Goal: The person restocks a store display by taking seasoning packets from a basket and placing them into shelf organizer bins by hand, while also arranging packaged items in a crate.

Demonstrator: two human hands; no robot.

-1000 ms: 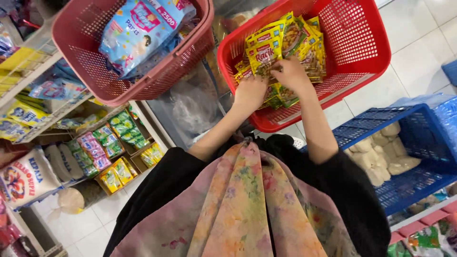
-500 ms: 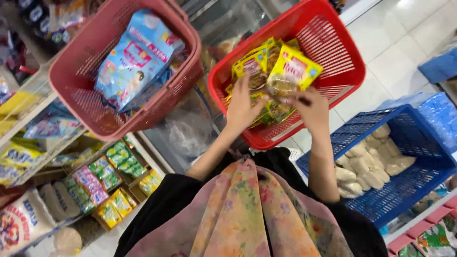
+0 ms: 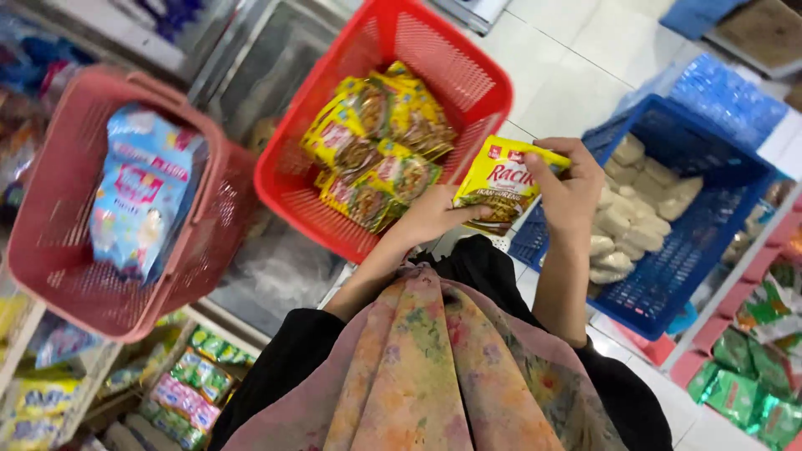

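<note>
Two bare hands hold one yellow sachet (image 3: 501, 179) between them, seen from a head cam looking down. Right hand (image 3: 568, 188) pinches the sachet's top right corner, fingers closed on it w/ thumb in front. Left hand (image 3: 430, 215) grips the lower left edge, fingers curled shut on the packet. Sachet sits in the air just past the near right rim of a bright red basket (image 3: 468, 67), above the white tile floor (image 3: 576, 58). Inside that basket lies a loose pile of matching yellow packets (image 3: 376, 146). To the left, a duller pink basket (image 3: 58, 250) holds a big light-blue bag (image 3: 142, 188). To the right, a blue crate (image 3: 710, 225) has pale, lumpy pieces (image 3: 626, 209) in it. Low in the frame, black sleeves & a floral scarf (image 3: 434, 367). Shelves of small packets (image 3: 192, 384) sit bottom left.
</note>
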